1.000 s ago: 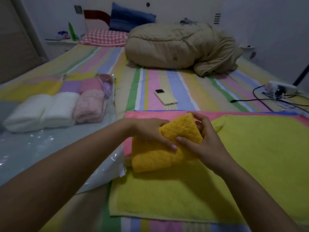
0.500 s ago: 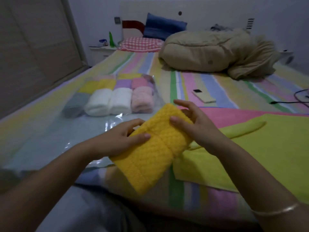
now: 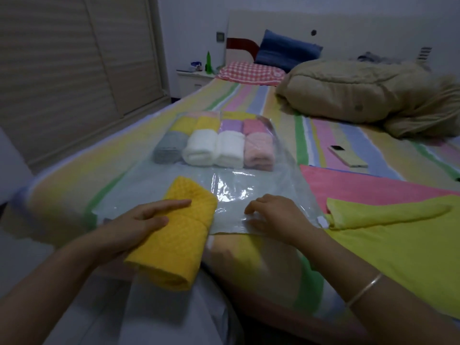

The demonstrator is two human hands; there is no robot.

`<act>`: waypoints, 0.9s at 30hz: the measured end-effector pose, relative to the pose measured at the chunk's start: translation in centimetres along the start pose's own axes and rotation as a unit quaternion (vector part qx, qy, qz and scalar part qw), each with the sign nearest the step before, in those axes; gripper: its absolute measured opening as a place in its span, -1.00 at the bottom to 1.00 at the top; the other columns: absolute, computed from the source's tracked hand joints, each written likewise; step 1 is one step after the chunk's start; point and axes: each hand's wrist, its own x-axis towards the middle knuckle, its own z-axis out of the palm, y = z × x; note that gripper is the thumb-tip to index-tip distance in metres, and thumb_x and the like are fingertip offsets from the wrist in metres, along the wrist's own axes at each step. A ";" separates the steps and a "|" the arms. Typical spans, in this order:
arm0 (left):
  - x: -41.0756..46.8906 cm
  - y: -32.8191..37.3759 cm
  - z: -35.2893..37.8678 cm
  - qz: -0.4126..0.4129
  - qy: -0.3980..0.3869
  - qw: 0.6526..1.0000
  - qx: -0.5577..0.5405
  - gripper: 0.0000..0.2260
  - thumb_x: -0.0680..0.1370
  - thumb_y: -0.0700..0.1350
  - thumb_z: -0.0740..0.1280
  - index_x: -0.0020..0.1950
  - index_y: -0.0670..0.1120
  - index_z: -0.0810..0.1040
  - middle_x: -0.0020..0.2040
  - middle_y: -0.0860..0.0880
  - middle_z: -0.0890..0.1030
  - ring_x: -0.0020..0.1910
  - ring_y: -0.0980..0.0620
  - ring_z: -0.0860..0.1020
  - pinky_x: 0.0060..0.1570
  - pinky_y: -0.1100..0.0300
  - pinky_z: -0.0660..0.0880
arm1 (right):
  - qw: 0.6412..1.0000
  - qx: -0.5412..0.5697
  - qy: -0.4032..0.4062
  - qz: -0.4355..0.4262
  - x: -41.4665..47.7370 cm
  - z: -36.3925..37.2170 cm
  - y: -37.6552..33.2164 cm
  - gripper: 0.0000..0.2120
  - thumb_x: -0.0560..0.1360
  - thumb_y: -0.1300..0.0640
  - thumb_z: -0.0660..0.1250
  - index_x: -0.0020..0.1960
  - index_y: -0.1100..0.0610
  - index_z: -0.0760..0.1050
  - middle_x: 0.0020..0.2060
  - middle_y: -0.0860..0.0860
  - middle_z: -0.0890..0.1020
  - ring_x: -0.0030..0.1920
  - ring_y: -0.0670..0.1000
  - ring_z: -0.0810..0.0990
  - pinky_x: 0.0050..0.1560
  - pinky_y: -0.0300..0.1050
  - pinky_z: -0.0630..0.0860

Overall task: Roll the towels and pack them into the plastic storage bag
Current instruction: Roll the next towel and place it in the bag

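Head view: left hand [image 3: 139, 225] gripped rolled yellow towel [image 3: 179, 245] at near-left edge of plastic bag [image 3: 249, 185] (near end overhanging bed [image 3: 251, 260]). Right hand [image 3: 276, 215], fingers curled, pinched bag's near edge. Packed rolls [image 3: 216, 148] at bag's far end.

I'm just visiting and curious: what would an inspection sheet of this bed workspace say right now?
Surface: bed with a striped sheet; the bag lies on it.
Job's things: plastic bag holding rolled towels in rows; yellow towel roll at its near edge; pink towel and lime towel lie flat, unrolled.
Clutter: phone, bunched duvet.
Grips: left hand holds the yellow towel roll; right hand rests on the bag's near edge, pinching unclear.
Cables: nothing seen.
Surroundings: checked pillow, blue pillow, nightstand with green bottle, sliding doors.
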 end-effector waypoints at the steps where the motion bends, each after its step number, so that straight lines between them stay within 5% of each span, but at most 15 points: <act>1: -0.2 -0.1 -0.1 0.003 -0.015 1.000 0.000 -0.60 0.63 -0.19 0.17 0.28 0.28 0.51 0.40 0.15 0.41 0.24 0.17 0.50 0.16 0.22 0.49 | 1.000 0.002 0.008 0.013 0.1 0.1 0.0 -0.78 0.51 -0.04 0.31 0.14 -0.08 0.56 0.02 -0.04 0.64 0.08 0.06 0.57 -0.07 -0.06 0.43; 3: -0.5 0.1 0.0 0.012 -0.054 0.998 -0.011 -0.61 0.62 -0.18 0.18 0.26 0.29 0.53 0.38 0.17 0.44 0.26 0.11 0.52 0.23 0.05 0.48 | 0.997 0.001 0.040 0.060 0.5 0.1 0.3 -0.80 0.55 -0.06 0.25 0.12 -0.11 0.56 -0.03 -0.05 0.67 0.03 0.08 0.60 -0.10 -0.07 0.45; 9: 2.4 2.7 3.7 0.102 -0.175 0.978 0.059 -0.61 0.65 -0.17 0.15 0.34 0.28 0.45 0.44 0.21 0.36 0.39 0.18 0.37 0.35 0.12 0.39 | 0.968 0.068 0.210 0.120 2.4 -2.3 0.1 -0.85 0.53 -0.04 0.28 -0.09 -0.04 0.61 -0.29 -0.12 0.69 -0.22 -0.01 0.66 -0.27 -0.08 0.53; 14: 8.3 3.5 3.5 0.135 -0.039 0.970 0.197 -0.58 0.62 -0.17 0.15 0.34 0.30 0.42 0.47 0.10 0.32 0.42 0.08 0.32 0.39 0.14 0.25 | 0.951 0.079 0.283 0.095 3.0 -4.8 0.1 -0.74 0.53 -0.08 0.15 -0.05 -0.03 0.59 -0.30 -0.07 0.69 -0.26 0.04 0.66 -0.30 -0.02 0.55; 19: 12.5 1.0 0.9 0.035 0.106 0.893 0.436 -0.61 0.62 -0.13 0.13 0.42 0.18 0.33 0.33 -0.03 0.45 0.19 -0.15 0.48 0.00 0.15 0.39 | 0.942 0.105 0.305 0.088 3.0 -5.1 -0.1 -0.83 0.55 0.00 0.20 -0.06 -0.03 0.56 -0.29 -0.14 0.68 -0.27 -0.05 0.68 -0.32 -0.03 0.56; 23: 14.1 -1.9 -0.8 -0.004 0.283 0.865 0.414 -0.59 0.62 0.16 0.03 0.44 0.08 0.31 0.33 -0.13 0.48 0.20 -0.20 0.49 0.19 -0.01 0.42 | 0.945 0.110 0.294 0.086 2.9 -4.6 -0.5 -0.82 0.55 -0.01 0.21 -0.10 -0.01 0.56 -0.31 -0.14 0.68 -0.29 -0.06 0.67 -0.34 -0.04 0.56; 27: 13.5 -0.9 3.4 0.034 0.240 0.819 0.521 -0.56 0.62 0.05 -0.05 0.47 0.01 0.28 0.52 -0.09 0.21 0.48 -0.11 0.19 0.43 0.07 0.09 | 0.958 0.063 0.263 0.091 2.8 -4.4 -1.0 -0.82 0.45 0.01 0.24 -0.02 -0.04 0.58 -0.24 -0.10 0.69 -0.23 0.02 0.66 -0.30 -0.07 0.55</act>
